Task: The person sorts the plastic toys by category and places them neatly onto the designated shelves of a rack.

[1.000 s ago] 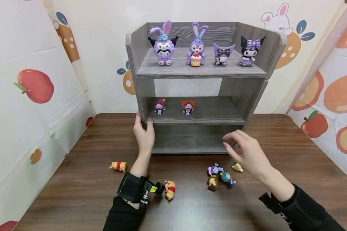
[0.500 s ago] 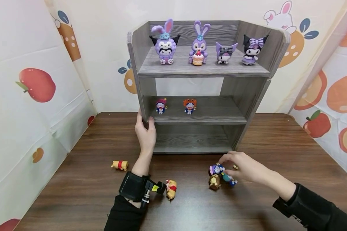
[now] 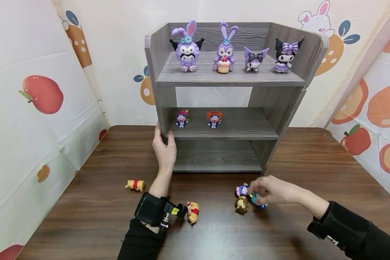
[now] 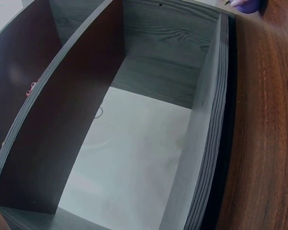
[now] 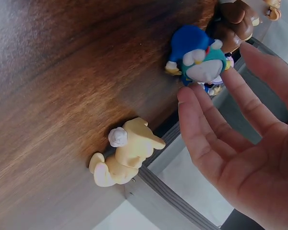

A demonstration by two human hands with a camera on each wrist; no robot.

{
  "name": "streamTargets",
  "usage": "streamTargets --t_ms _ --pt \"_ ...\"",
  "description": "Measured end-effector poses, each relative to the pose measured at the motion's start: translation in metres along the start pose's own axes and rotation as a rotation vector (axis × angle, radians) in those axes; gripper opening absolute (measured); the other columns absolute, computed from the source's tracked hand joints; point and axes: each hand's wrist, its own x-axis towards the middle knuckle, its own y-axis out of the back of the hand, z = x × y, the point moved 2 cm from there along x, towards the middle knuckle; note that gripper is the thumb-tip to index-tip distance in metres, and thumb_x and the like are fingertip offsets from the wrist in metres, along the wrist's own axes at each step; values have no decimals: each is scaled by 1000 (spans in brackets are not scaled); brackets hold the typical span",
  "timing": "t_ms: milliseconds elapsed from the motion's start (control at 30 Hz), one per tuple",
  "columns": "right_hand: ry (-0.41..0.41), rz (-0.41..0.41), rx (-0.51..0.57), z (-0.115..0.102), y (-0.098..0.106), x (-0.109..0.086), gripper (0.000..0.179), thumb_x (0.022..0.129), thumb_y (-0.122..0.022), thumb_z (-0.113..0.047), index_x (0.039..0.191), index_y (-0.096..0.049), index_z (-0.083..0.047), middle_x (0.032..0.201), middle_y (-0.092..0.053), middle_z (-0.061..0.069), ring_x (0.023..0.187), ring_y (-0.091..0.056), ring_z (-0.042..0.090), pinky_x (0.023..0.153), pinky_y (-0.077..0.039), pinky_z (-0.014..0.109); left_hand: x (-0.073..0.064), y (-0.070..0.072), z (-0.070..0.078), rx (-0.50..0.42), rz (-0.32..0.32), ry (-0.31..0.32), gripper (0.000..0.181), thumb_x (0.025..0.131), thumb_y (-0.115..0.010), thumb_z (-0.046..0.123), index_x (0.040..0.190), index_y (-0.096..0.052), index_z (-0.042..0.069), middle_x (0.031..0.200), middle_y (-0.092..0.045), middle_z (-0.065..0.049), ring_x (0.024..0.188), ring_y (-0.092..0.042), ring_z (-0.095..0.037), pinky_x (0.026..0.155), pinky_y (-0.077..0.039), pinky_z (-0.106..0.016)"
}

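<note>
My left hand (image 3: 165,151) grips the left side of a grey wooden display shelf (image 3: 225,166), its thumb at the front edge. In the left wrist view, the shelf's boards (image 4: 213,124) fill most of the picture. My right hand (image 3: 277,189) reaches down to a blue and teal figurine (image 3: 254,198). From the right wrist, fingertips (image 5: 186,96) are seen right at this figurine (image 5: 204,71), spread rather than closed round it. Beside it lie a purple-blue figurine (image 3: 242,190) and a brown one (image 3: 241,204). A cream figurine (image 5: 134,146) lies nearer the wrist, hidden by my hand in the head view.
Two yellow bear figurines in red shirts lie on the table, one (image 3: 135,185) left of my left forearm, another (image 3: 193,212) right of it. Several purple figurines, including a rabbit with a cake (image 3: 224,59), stand on the top board. Two small figurines (image 3: 182,119) stand on the middle board.
My right hand has come down from beside the shelf to the figurine group, then shifted slightly to the blue and teal one. My left hand keeps its hold on the shelf.
</note>
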Motion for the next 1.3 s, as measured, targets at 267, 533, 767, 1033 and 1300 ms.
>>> streamTargets --t_ms 267,533,767,1033,1300 --pt "-21 -24 23 4 -4 4 24 76 -68 -12 98 -60 -11 88 -58 -2 73 -56 8 61 -45 25 0 0 0 -1 5 -3 45 83 -42 -12 127 -37 -12 126 -43 -24 115 -42 -30 96 -32 -38" --pt "-20 -19 44 8 -7 5 22 75 -69 -11 95 -60 -11 84 -58 -5 72 -58 6 62 -46 24 0 -1 0 -7 3 -13 45 83 -42 -12 127 -37 -12 127 -43 -24 116 -42 -31 96 -31 -38" --pt "77 105 -50 5 -7 3 24 71 -70 -3 92 -59 -9 73 -53 -9 59 -48 2 52 -42 20 -1 0 1 -1 8 -5 45 83 -43 -12 127 -38 -12 126 -44 -24 115 -42 -30 95 -32 -39" --pt "125 410 -299 -5 -21 -6 36 62 -73 3 86 -53 -15 80 -48 -8 67 -48 6 53 -42 19 -1 -1 1 -3 9 -6 45 82 -43 -12 127 -37 -12 126 -44 -24 115 -42 -29 95 -32 -38" --pt "57 475 -450 -11 -34 -13 41 58 -73 1 87 -48 -12 83 -44 -5 67 -48 8 49 -41 19 0 0 0 -8 10 -2 45 82 -43 -12 127 -37 -12 126 -44 -25 114 -43 -32 95 -32 -40"
